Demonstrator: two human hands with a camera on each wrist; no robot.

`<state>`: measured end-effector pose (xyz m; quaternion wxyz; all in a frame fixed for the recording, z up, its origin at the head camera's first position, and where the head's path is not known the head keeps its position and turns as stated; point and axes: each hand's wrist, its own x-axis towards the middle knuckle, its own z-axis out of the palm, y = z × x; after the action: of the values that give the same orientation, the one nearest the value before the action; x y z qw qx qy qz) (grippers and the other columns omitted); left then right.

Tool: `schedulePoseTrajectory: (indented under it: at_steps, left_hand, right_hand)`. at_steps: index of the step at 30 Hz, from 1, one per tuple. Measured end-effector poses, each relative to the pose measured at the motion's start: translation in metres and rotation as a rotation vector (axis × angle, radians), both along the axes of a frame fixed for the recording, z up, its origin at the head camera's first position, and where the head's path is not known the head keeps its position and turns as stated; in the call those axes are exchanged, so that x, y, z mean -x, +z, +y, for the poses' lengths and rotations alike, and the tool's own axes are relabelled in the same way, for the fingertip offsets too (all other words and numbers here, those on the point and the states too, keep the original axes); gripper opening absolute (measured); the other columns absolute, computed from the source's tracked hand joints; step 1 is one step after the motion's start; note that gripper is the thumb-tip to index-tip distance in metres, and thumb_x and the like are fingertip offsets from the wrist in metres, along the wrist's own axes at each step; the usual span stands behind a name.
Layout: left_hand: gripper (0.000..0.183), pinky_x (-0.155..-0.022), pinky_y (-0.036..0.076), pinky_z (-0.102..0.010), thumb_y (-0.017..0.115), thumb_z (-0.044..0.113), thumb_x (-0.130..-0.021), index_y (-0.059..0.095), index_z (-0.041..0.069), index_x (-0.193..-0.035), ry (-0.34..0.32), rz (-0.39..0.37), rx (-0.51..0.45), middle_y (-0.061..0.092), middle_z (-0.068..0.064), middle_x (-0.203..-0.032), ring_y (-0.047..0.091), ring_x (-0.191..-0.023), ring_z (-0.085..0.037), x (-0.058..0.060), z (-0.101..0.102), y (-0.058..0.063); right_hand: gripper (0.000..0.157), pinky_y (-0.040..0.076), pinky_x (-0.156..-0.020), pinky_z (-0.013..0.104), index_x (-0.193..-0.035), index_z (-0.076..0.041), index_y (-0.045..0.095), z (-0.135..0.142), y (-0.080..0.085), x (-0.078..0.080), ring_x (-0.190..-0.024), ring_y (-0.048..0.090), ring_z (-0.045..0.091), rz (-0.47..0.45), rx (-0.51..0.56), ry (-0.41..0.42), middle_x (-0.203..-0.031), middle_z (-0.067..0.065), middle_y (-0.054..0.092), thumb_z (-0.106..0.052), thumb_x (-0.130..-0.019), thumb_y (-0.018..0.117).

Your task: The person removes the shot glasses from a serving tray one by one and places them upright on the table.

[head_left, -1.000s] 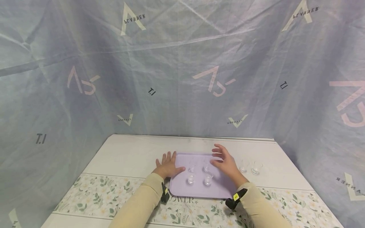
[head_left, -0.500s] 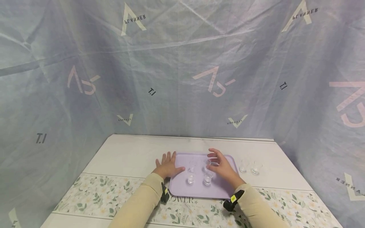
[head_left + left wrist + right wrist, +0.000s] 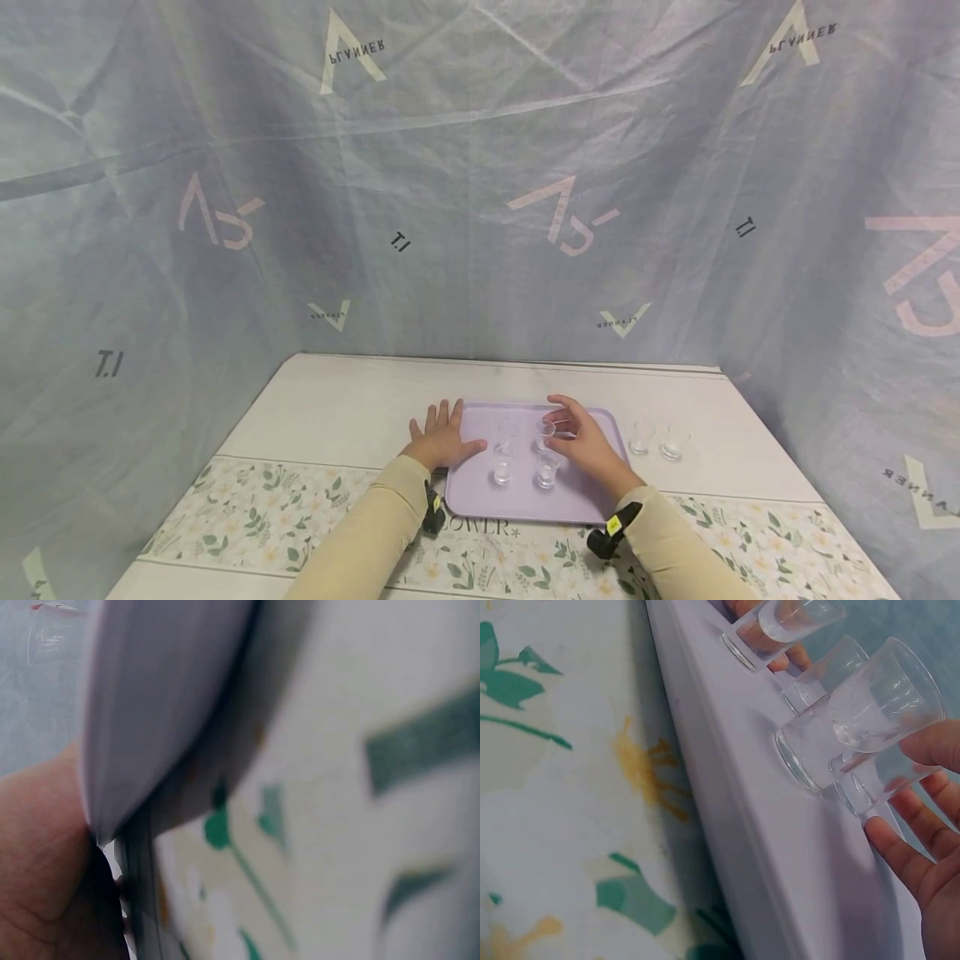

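A lilac tray (image 3: 517, 504) bears several small clear shot glasses, all upright. My left hand (image 3: 441, 439) lies with fingers spread at the tray's left edge, its thumb reaching over the rim. Over the tray's right half, my right hand (image 3: 587, 442) has thumb and fingers curved round the back right shot glass (image 3: 545, 435). Just in front of it stands the front right shot glass (image 3: 810, 754), which partly hides the held one in the right wrist view. The front left shot glass (image 3: 502, 472) and back left shot glass (image 3: 506, 433) stand nearer my left hand.
Two more clear glasses (image 3: 671, 443) stand on the white table (image 3: 360, 392), right of the tray. A floral strip (image 3: 262, 508) crosses the table in front. Grey-blue curtain (image 3: 465, 292) encloses the back and sides.
My right hand has moved left and slightly down, and its fingers have come round the back right shot glass. The left hand has stayed still.
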<state>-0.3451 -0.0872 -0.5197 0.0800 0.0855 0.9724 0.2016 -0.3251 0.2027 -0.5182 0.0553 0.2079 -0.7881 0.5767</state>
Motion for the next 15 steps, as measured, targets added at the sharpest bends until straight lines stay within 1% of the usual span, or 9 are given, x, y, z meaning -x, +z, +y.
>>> schedulePoseTrajectory:
  at_steps: [2,4,6,8,9,10,12,13,15]
  left_hand:
    - [0.105,-0.115,-0.005,-0.072,0.059,0.070,-0.089,0.015,0.009,-0.163,-0.001,0.004,-0.004,0.010,-0.023,-0.167,0.002,-0.154,-0.044,-0.005,0.001,0.007]
    - [0.105,-0.114,-0.005,-0.072,0.059,0.070,-0.089,0.014,0.009,-0.163,-0.004,0.007,-0.005,0.010,-0.024,-0.167,0.002,-0.154,-0.045,-0.006,0.001,0.007]
    - [0.102,-0.116,-0.004,-0.070,0.059,0.068,-0.091,0.015,0.009,-0.163,0.003,-0.004,-0.005,0.010,-0.023,-0.167,0.003,-0.154,-0.043,-0.010,0.001,0.014]
    - [0.104,-0.115,-0.004,-0.071,0.058,0.069,-0.090,0.015,0.009,-0.163,0.000,0.003,-0.006,0.010,-0.024,-0.167,0.002,-0.154,-0.044,-0.008,0.001,0.011]
    - [0.103,-0.116,-0.004,-0.071,0.058,0.069,-0.090,0.015,0.009,-0.163,0.001,0.002,-0.006,0.010,-0.024,-0.167,0.002,-0.154,-0.044,-0.008,0.001,0.011]
    - [0.102,-0.116,-0.003,-0.070,0.059,0.067,-0.091,0.015,0.009,-0.163,0.003,-0.005,-0.006,0.011,-0.023,-0.167,0.003,-0.154,-0.043,-0.009,0.001,0.014]
    - [0.102,-0.116,-0.003,-0.070,0.059,0.067,-0.091,0.016,0.009,-0.163,0.003,-0.007,-0.006,0.011,-0.023,-0.167,0.003,-0.154,-0.043,-0.010,0.001,0.014]
    - [0.104,-0.116,-0.004,-0.071,0.058,0.069,-0.090,0.015,0.009,-0.163,0.000,0.000,-0.003,0.010,-0.024,-0.167,0.002,-0.154,-0.044,-0.007,0.001,0.010]
    - [0.105,-0.115,-0.005,-0.071,0.059,0.070,-0.089,0.015,0.009,-0.163,0.000,0.001,0.000,0.010,-0.023,-0.167,0.002,-0.154,-0.044,-0.006,0.001,0.009]
  right_hand:
    - [0.074,0.053,-0.095,0.051,-0.146,0.000,0.043,0.000,0.000,0.000,-0.106,0.066,0.042,0.004,-0.003,-0.004,-0.115,0.026,0.065,0.010,-0.082,0.076]
    - [0.073,0.054,-0.094,0.048,-0.146,-0.001,0.043,0.001,0.000,0.001,-0.105,0.066,0.040,0.009,-0.009,-0.011,-0.114,0.025,0.066,0.011,-0.082,0.076]
    - [0.073,0.056,-0.093,0.043,-0.146,-0.002,0.043,0.001,0.000,0.001,-0.104,0.067,0.039,0.015,-0.015,-0.021,-0.113,0.024,0.066,0.011,-0.082,0.075]
    - [0.073,0.056,-0.091,0.039,-0.146,-0.003,0.044,0.001,0.002,0.002,-0.103,0.067,0.038,0.011,-0.010,-0.030,-0.113,0.024,0.066,0.012,-0.082,0.074]
    - [0.072,0.056,-0.090,0.036,-0.146,-0.003,0.043,0.001,0.003,0.002,-0.103,0.067,0.038,0.013,-0.008,-0.030,-0.113,0.024,0.066,0.012,-0.082,0.074]
    - [0.072,0.056,-0.089,0.034,-0.146,-0.004,0.043,0.001,0.004,0.002,-0.103,0.067,0.037,0.011,-0.006,-0.034,-0.113,0.024,0.066,0.012,-0.083,0.074]
    - [0.073,0.056,-0.087,0.031,-0.146,-0.005,0.044,0.001,0.005,0.003,-0.103,0.067,0.038,0.003,0.002,-0.039,-0.114,0.024,0.066,0.012,-0.083,0.074]
    - [0.073,0.056,-0.087,0.030,-0.146,-0.005,0.044,0.001,0.006,0.003,-0.104,0.066,0.038,-0.001,0.004,-0.038,-0.114,0.024,0.066,0.012,-0.082,0.074]
    - [0.073,0.055,-0.087,0.028,-0.147,-0.004,0.043,0.002,0.007,0.003,-0.105,0.066,0.040,-0.004,0.005,-0.036,-0.115,0.025,0.065,0.012,-0.082,0.074]
